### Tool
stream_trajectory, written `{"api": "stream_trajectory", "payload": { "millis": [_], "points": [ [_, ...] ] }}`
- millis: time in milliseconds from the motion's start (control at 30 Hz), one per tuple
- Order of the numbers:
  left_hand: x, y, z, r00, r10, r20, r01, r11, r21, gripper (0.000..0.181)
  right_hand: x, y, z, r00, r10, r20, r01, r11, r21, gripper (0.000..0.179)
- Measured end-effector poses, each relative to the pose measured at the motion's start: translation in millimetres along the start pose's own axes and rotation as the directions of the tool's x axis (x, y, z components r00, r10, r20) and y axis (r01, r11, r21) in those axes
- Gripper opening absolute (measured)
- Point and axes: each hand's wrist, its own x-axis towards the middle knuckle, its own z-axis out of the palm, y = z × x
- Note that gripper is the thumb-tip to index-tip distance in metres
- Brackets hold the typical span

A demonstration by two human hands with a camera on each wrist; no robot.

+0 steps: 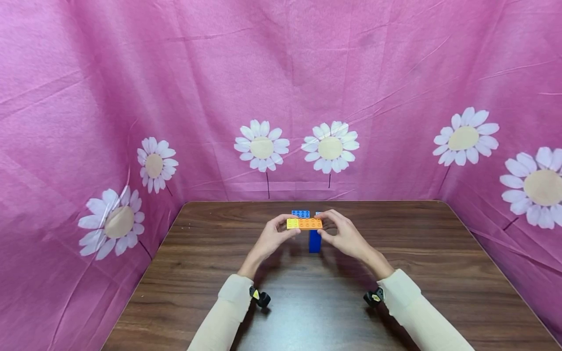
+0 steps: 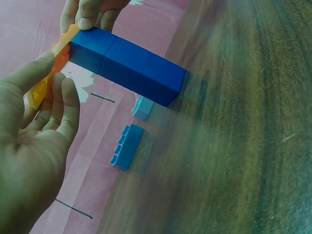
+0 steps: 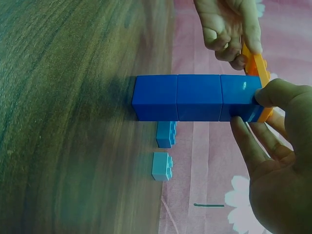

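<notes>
Three dark blue blocks form an upright tower [image 1: 314, 242] on the table, with a long orange brick [image 1: 310, 224] lying flat across its top. The orange brick sticks out to the left of the tower, and a short yellow brick [image 1: 292, 224] is at that end. My left hand [image 1: 269, 240] pinches the overhanging end between thumb and fingers, around where yellow meets orange. At the other end, my right hand [image 1: 349, 239] grips the orange brick, its thumb also against the top blue block in the right wrist view.
Behind the tower, a medium blue brick [image 1: 300, 213] and a light blue brick [image 3: 161, 166] lie near the far edge of the brown wooden table [image 1: 219, 214]. A pink cloth [image 1: 281, 73] with white flowers hangs around the back and sides.
</notes>
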Motion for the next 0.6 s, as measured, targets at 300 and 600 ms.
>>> {"api": "stream_trajectory", "payload": {
  "millis": [300,600],
  "points": [
    [1.3,-2.0,0.0,1.0,-0.004,-0.013,0.004,1.0,0.012,0.038,3.3,-0.7,-2.8,0.999,-0.026,0.039,0.026,0.999,-0.022,0.037],
    [-0.3,6.2,1.0,1.0,-0.026,0.003,0.026,0.999,-0.022,0.039,14.1,15.7,-17.8,0.998,0.056,0.019,-0.054,0.995,-0.084,0.026]
  ]
}}
